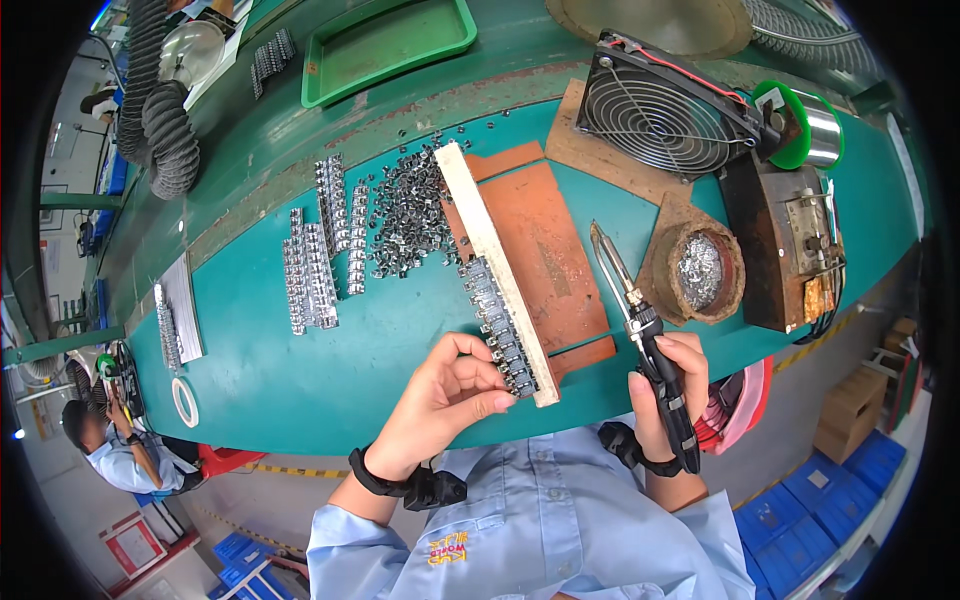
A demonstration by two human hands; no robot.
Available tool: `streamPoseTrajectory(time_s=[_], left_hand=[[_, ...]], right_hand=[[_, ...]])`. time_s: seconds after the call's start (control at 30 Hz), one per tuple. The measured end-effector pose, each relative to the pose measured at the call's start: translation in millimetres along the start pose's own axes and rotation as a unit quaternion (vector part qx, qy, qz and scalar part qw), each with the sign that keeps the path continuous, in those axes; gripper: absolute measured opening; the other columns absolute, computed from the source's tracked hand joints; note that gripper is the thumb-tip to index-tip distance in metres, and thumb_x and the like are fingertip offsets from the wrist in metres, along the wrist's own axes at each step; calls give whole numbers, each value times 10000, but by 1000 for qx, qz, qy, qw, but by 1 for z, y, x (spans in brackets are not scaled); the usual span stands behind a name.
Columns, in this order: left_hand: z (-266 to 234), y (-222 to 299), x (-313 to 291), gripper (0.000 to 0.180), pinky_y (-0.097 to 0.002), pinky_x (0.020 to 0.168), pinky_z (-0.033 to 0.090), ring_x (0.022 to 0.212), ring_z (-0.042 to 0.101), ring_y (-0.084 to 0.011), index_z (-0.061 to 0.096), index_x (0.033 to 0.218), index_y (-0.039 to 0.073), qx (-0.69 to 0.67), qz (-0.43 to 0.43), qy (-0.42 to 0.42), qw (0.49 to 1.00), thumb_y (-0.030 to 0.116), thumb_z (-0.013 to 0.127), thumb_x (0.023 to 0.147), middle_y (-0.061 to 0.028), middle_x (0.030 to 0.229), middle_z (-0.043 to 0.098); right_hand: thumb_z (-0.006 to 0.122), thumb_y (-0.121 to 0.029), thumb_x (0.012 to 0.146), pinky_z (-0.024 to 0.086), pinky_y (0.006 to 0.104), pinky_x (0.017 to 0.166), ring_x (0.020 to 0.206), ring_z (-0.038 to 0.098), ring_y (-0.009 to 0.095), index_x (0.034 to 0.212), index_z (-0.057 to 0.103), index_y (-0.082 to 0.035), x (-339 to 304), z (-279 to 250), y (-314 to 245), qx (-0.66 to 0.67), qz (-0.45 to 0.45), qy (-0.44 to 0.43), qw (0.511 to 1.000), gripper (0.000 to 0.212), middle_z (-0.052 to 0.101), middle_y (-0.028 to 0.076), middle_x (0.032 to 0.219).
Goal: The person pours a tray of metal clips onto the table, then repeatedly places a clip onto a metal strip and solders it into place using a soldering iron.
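My left hand (436,402) pinches the near end of a strip of small grey electronic parts with metal pins (497,322). This strip lies along the left side of a long pale wooden bar (482,235), which rests on a reddish-brown board (540,245). In my right hand (690,362) is a black soldering iron (655,368), its tip pointing away from me, raised right of the board and apart from the strip. A round, rough pot with silvery scraps (700,268) stands to the right of the tip.
Loose small metal parts (410,215) lie heaped left of the bar, beside several finished-looking strips (310,270). A black fan (665,110), a solder wire spool (815,125) and a soldering station (790,240) line the right. Farther back sits a green tray (390,45). Another person (130,450) works far left.
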State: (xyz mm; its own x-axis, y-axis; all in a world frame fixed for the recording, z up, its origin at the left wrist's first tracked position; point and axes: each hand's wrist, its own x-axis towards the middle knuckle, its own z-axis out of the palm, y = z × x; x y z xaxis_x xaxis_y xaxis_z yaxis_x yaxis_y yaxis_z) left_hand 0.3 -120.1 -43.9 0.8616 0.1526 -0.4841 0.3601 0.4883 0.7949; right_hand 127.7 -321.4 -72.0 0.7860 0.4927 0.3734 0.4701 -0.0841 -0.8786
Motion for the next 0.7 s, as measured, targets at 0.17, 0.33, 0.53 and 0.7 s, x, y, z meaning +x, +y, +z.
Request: streamPoseTrajectory(time_s=[0.17,0.33,0.53,0.7], left_hand=[[-3,-3,0,289,-242,740,462,818,569,-116,386,1025,42,-50,-22,-9,998,-54,564,819,-59,872,567],[-3,-7,2,269,-242,699,475,785,578,-120,410,998,54,-60,-16,-16,998,-48,574,810,-47,855,562],[-7,-6,2,271,-240,690,476,757,574,-115,414,990,57,-53,9,-21,998,-58,574,803,-42,842,560],[-12,-7,9,281,-240,697,472,753,569,-117,409,997,54,-47,14,-60,997,-72,566,801,-42,829,563]], right_hand=[[645,17,690,449,282,655,740,546,197,1042,486,-3,0,0,-1,-1,2,5,1000,387,534,160,921],[635,10,707,439,272,675,751,529,180,1049,479,0,-1,1,-3,15,18,17,1000,376,524,152,931],[642,-148,753,378,282,715,769,463,160,1069,448,-26,-23,-7,-9,123,78,14,989,389,489,121,957],[716,-200,696,372,313,693,731,501,172,1038,479,-20,-38,-32,-12,129,6,-20,991,454,555,106,862]])
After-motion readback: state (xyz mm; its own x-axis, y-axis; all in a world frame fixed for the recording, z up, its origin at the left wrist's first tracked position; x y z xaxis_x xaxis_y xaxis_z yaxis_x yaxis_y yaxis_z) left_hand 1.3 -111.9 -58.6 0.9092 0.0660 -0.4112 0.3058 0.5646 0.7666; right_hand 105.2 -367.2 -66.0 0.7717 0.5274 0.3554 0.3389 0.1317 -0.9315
